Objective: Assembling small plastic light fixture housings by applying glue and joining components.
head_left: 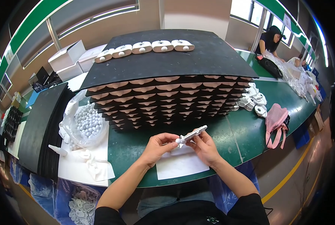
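Note:
In front of me, both my hands meet over a sheet of white paper on the green table. My right hand is closed around a flat white plastic part, which is tilted up to the right. A small white ball sits at the part's left end. My left hand pinches at this ball with thumb and forefinger. Just beyond rises a tall stack of black boards with pinkish-beige pieces between the layers. Several white and beige parts, each with a white ball, stand in a row on top.
At left are a clear bag of white balls, a white squeeze bottle, a crumpled white cloth and leaning black boards. Loose white parts and a pink bag lie right. Another person works at the far right.

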{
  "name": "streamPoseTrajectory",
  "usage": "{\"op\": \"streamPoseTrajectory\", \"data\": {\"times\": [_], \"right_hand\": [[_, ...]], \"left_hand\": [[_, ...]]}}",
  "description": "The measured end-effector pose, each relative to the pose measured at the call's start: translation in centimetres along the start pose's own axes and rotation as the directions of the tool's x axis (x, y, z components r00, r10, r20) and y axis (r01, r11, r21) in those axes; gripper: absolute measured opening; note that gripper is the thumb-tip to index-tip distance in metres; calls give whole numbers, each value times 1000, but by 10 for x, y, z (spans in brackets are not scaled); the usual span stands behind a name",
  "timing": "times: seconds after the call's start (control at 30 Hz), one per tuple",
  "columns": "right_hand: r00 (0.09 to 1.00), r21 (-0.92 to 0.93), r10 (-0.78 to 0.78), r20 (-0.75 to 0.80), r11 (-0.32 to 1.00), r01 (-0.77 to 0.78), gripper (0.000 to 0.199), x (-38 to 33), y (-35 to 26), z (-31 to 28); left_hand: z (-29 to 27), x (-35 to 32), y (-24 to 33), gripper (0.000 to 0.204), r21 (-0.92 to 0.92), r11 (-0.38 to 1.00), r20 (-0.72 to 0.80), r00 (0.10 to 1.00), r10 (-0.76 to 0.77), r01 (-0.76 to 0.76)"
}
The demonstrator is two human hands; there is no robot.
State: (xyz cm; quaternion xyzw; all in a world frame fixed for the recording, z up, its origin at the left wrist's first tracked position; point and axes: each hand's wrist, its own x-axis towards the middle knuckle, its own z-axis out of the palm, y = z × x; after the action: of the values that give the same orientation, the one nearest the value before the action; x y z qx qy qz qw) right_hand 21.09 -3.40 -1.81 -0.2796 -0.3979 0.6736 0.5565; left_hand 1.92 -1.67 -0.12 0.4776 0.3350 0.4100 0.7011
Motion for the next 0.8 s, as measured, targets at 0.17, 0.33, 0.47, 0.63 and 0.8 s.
{"op": "streamPoseTrajectory", "data": {"times": [0.17,0.33,0.47,0.63,0.8], "right_hand": [[998,-77,60,-2,995,-60,19,-1,-5,6],[980,-333,-27,195,939,92,12,-7,-17,7],[846,-635,-269,461,565,526,18,9,-78,30],[549,-650,-751,366,216,729,16,65,-174,67],[695,-899,-690,201,153,411,24,166,-241,29]], "left_hand": [[-3,-1,-1,22,191,971,29,990,139,-142],[-1,-5,5,25,409,799,160,897,412,-441],[1,-2,1,31,220,902,4,925,380,-372],[-6,-2,5,24,107,941,-68,942,328,-320],[-14,3,1,30,29,903,-52,902,429,-428]]}}
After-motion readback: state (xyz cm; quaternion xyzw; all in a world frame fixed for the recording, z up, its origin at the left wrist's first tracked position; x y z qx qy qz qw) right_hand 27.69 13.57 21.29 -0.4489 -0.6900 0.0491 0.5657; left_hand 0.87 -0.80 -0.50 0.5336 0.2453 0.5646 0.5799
